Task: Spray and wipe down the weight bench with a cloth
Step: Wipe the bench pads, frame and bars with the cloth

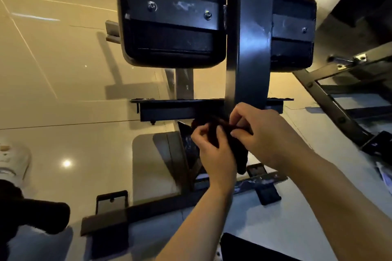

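The weight bench (248, 48) fills the view from underneath, its black post running up between two pads (171, 17) bolted to cross plates. Below the post's foot, both hands hold a dark cloth (231, 144): the left hand (212, 152) pinches one edge and the right hand (261, 131) pinches the other, probably refolding it for a fresh wiping face. No spray bottle shows.

Two bare forearms, no sleeves, left hand (214, 150), right hand (261, 133)

Cloth (233, 146) between both hands, below bench post (247, 48); pads either side.
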The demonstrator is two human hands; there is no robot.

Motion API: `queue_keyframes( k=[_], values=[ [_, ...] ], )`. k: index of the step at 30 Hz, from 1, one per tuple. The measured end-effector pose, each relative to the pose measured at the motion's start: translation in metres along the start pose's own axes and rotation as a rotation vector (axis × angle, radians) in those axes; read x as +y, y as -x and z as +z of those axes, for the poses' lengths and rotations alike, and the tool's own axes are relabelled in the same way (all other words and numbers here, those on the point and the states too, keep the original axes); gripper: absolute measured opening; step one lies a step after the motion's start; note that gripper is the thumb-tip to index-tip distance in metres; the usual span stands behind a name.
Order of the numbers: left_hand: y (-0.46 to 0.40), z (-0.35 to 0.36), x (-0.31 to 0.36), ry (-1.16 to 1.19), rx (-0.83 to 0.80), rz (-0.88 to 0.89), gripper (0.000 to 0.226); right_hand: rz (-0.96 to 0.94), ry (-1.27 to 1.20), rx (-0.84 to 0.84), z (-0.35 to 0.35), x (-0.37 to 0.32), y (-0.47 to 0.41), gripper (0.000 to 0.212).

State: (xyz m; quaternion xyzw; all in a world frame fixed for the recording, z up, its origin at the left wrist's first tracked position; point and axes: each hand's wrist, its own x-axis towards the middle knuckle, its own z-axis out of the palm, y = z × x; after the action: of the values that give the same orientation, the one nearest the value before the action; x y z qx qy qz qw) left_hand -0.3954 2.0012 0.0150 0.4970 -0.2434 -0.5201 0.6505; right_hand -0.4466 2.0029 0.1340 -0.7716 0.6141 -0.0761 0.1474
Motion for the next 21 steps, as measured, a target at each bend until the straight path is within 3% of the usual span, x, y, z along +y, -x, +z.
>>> queue_keyframes(
  k=[2,4,7,10,14,16,18,21],
  values=[
    [0.001,0.01,-0.013,-0.005,-0.053,-0.023,0.015,-0.012,-0.013,0.012,-0.005,0.014,-0.001,0.014],
    [-0.001,0.013,-0.026,-0.095,-0.067,0.019,0.027,-0.013,-0.001,0.021,-0.011,0.027,0.001,0.017],
    [-0.006,0.017,-0.04,-0.275,-0.041,0.128,0.069,-0.003,0.037,-0.004,-0.018,0.041,0.004,0.024],
    [-0.007,0.016,-0.04,-0.392,-0.04,0.1,0.1,0.0,0.07,-0.085,-0.022,0.046,0.009,0.033],
    [-0.016,0.003,-0.057,-0.424,-0.065,0.057,0.085,-0.026,0.096,-0.148,-0.031,0.037,0.009,0.036],
    [-0.016,-0.006,-0.067,-0.416,-0.114,0.061,0.096,-0.06,0.116,-0.106,-0.029,0.029,0.004,0.033],
    [-0.014,-0.012,-0.066,-0.432,-0.163,0.063,0.103,-0.125,0.217,-0.015,-0.019,0.023,0.003,0.035],
    [-0.011,-0.01,-0.069,-0.415,-0.159,0.117,0.085,-0.274,0.424,0.202,0.001,0.028,0.003,0.046]
  ],
)
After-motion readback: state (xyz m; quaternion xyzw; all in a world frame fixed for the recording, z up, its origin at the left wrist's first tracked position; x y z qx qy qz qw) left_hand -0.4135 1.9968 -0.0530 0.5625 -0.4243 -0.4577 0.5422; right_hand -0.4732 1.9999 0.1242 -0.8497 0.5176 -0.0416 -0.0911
